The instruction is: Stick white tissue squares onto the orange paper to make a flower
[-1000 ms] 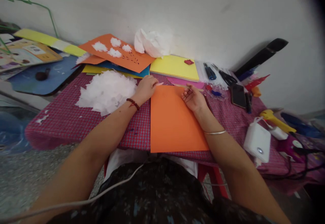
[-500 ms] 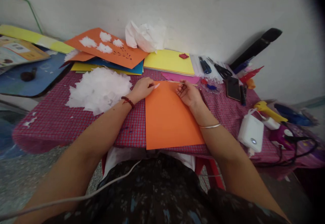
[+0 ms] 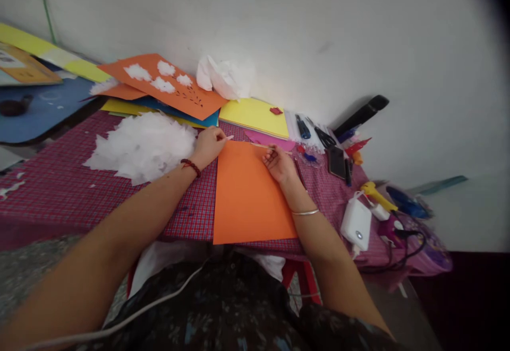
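Note:
An orange paper sheet [image 3: 253,197] lies on the checked cloth in front of me. At its far left corner, my left hand [image 3: 210,146] pinches a small whitish scrap of paper [image 3: 228,138] between thumb and fingertips. My right hand [image 3: 280,165] is over the far right part of the sheet, its fingers curled round a thin pale stick [image 3: 260,145] that points left along the far edge. Left of my left hand sits a heap of white paper pieces [image 3: 141,146].
Behind lie an orange card with white tufts [image 3: 153,83], a yellow paper stack [image 3: 255,117] and crumpled white paper [image 3: 225,77]. To the right are scissors [image 3: 323,137], a phone [image 3: 337,162], a white power bank [image 3: 356,223] and a yellow glue gun [image 3: 378,197].
My left hand has shifted left with the scrap, from over the sheet's far edge to its corner. My right hand keeps the stick near the same spot. The whole view has shifted too.

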Demonstrator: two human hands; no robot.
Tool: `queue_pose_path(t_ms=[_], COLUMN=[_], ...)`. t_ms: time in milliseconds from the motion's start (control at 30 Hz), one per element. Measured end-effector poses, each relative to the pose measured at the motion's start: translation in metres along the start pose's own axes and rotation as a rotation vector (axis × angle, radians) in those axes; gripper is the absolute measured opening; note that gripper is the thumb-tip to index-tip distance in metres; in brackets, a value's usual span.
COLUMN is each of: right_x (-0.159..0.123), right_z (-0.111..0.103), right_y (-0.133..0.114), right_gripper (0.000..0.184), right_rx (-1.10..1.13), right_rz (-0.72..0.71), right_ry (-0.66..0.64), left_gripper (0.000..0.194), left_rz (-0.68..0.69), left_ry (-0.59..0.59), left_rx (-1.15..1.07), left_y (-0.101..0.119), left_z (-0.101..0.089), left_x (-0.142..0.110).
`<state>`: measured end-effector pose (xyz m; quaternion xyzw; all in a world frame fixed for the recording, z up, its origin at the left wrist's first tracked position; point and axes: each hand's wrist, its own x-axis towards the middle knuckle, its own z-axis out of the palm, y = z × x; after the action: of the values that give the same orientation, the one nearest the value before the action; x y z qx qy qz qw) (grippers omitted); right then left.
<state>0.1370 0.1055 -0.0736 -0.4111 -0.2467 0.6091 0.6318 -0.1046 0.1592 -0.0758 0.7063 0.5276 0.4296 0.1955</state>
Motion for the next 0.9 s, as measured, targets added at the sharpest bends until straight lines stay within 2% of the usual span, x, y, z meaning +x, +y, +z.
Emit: queue_pose_path(t_ms=[167, 467, 700, 900], right_x=[-0.0003, -0.0008, -0.0013, 0.0010], right_z=[-0.0008, -0.0005, -0.0001, -0.0016], right_y=[0.0003, -0.0003, -0.0006, 0.0006], right_gripper=[0.008, 0.008, 0.008, 0.020], right_rx=[-0.026, -0.048, -0.048, -0.040], right_rz=[0.001, 0.007, 0.013, 0.015], right_ry=[-0.010, -0.007, -0.024, -0.029], left_gripper=[0.035, 0.033, 0.028, 0.031], left_rz=[-0.025, -0.014, -0.052, -0.050], left_ry=[-0.039, -0.031, -0.074, -0.074], left_rx=[0.006, -0.023, -0.008, -0.044], left_y=[0.0013, 0.0038, 0.0012, -0.0013], left_z=[0.0003, 0.0002, 0.0034, 0.0092], left_x=[-0.0004, -0.0022, 0.0009, 0.0025])
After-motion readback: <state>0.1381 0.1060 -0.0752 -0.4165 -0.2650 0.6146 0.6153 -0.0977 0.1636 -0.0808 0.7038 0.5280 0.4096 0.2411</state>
